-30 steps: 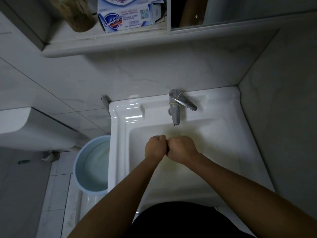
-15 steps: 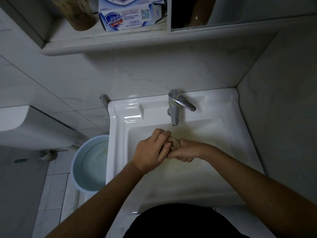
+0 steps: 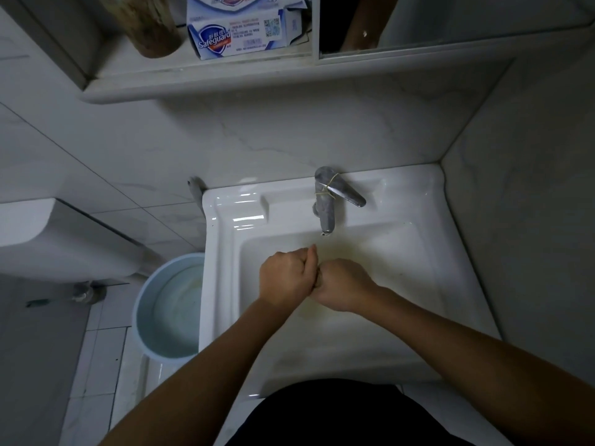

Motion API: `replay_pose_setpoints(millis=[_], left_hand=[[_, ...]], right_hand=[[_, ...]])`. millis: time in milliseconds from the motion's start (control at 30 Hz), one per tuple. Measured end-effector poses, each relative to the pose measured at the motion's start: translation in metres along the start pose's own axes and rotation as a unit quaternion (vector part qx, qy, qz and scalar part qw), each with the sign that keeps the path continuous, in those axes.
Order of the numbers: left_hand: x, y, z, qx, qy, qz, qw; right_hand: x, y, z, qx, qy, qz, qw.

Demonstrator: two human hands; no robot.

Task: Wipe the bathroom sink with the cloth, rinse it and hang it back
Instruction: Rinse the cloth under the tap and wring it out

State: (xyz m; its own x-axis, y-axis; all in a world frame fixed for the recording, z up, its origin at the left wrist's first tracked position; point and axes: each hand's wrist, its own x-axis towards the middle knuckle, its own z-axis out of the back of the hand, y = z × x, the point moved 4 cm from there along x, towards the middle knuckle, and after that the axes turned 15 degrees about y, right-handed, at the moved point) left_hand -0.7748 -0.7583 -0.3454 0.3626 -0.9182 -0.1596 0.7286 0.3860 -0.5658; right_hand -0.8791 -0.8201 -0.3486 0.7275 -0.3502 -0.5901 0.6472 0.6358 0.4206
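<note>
meeting knuckle to knuckle over the sink (image 3: 220, 259), left hand (image 3: 286, 280) and right hand (image 3: 343, 286) curl into fists; no cloth visible. probably rinse stage; hanging left.

Curled fingers (image 3: 310, 257) of left hand (image 3: 286, 280) and right hand (image 3: 343, 284) conceal any contents. Blue-and-white cardboard soap box (image 3: 238, 37) cut off at top edge.

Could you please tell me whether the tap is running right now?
Apparently off: no stream shows below the spout of the tap, though the dim light could hide a thin trickle.
</note>
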Motion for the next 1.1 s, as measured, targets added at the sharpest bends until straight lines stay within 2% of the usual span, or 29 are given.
replay_pose_setpoints(millis=[100, 200, 300, 400, 567, 667, 733, 833, 1000, 1100], left_hand=[[-0.002, 0.006, -0.015, -0.065, 0.038, 0.096, 0.993], [-0.007, 0.009, -0.025, -0.13, 0.061, 0.128, 0.981], [-0.017, 0.016, -0.03, -0.241, 0.074, 0.173, 0.952], [-0.029, 0.018, -0.028, -0.334, 0.093, 0.216, 0.913], [-0.054, 0.023, -0.016, -0.511, 0.089, 0.221, 0.826], [-0.067, 0.024, -0.018, -0.633, 0.069, 0.203, 0.744], [-0.074, 0.021, -0.019, -0.668, 0.058, 0.196, 0.716], [-0.08, 0.016, -0.014, -0.649, 0.06, 0.179, 0.737], [-0.082, 0.003, 0.004, -0.548, 0.038, 0.138, 0.824], [-0.082, 0.001, 0.007, -0.507, 0.006, 0.106, 0.855]], right_hand=[[0.0, -0.002, -0.008, -0.023, -0.025, -0.021, 0.999], [0.005, -0.009, -0.021, -0.013, -0.02, -0.036, 0.999], [0.008, -0.017, -0.028, 0.03, -0.017, -0.054, 0.998], [0.002, -0.028, -0.036, 0.158, -0.017, -0.047, 0.986], [-0.031, -0.028, -0.041, 0.392, -0.047, 0.048, 0.918], [-0.043, -0.031, -0.034, 0.462, -0.087, 0.061, 0.881], [-0.046, -0.035, -0.028, 0.466, -0.116, 0.054, 0.875], [-0.049, -0.034, -0.022, 0.46, -0.151, 0.061, 0.873], [-0.056, -0.011, -0.008, 0.413, -0.159, 0.147, 0.885], [-0.061, -0.002, 0.001, 0.363, -0.161, 0.168, 0.902]])
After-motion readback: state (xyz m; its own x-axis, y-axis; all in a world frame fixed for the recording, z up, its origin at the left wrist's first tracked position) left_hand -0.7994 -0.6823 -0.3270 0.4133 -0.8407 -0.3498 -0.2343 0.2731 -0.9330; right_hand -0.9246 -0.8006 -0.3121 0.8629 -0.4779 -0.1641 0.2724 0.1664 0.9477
